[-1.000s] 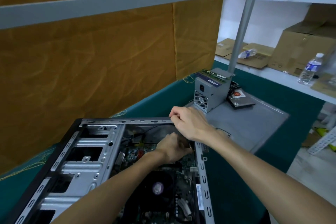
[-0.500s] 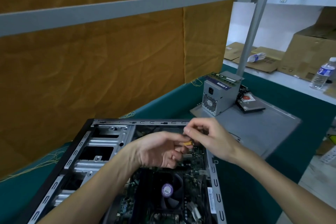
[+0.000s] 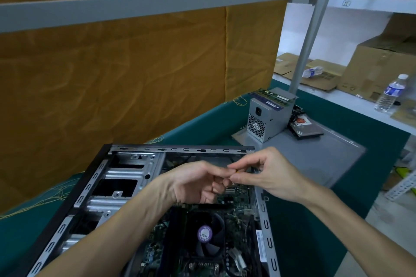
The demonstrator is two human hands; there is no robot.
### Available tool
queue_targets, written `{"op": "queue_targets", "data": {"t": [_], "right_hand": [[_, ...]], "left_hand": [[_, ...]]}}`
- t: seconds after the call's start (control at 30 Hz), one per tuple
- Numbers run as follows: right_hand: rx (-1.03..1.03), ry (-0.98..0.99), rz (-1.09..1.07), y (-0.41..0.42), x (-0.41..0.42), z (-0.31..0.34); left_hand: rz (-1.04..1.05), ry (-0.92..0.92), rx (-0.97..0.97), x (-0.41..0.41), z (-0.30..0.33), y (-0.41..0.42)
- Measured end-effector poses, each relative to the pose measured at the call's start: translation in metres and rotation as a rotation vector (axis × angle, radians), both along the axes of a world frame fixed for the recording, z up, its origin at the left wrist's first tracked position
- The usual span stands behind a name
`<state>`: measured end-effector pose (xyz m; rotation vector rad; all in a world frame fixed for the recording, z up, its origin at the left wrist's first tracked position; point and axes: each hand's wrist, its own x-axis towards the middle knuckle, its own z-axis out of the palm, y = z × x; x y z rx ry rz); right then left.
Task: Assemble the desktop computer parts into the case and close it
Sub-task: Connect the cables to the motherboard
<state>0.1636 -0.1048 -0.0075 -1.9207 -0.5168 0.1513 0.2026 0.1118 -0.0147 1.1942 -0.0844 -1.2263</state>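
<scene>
- Hands meet above the open case [image 3: 117, 186]: our left hand [image 3: 195, 183] and right hand [image 3: 267, 175] pinch a tiny yellowish part [image 3: 236, 172] between fingertips; what it is, we cannot tell.
- We judge it light and easily dropped onto the motherboard [image 3: 238, 198], so a fingertip pinch suits it.
- Case lies flat on green cloth [image 3: 299, 243], fan [image 3: 208, 235] below our wrists.
- Power supply [image 3: 265, 117] stands well apart on the side panel [image 3: 319, 157], a drive [image 3: 306, 128] just beside it, RAM sticks [image 3: 272, 96] on top; all look heavier and rigid.
- Nothing blocks our reach.
</scene>
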Motion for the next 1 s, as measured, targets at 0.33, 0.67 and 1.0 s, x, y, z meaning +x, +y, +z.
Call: {"op": "queue_targets", "data": {"t": [0.33, 0.67, 1.0], "right_hand": [[-0.026, -0.307, -0.438, 0.009, 0.024, 0.003], [-0.266, -0.096, -0.152, 0.018, 0.028, 0.007], [-0.111, 0.073, -0.497, 0.020, 0.069, -0.022]], "left_hand": [[-0.108, -0.970, 0.444, -0.010, -0.016, 0.013], [-0.070, -1.392, 0.415, -0.014, -0.005, 0.035], [0.132, -1.479, 0.748, 0.018, -0.054, -0.023]]}}
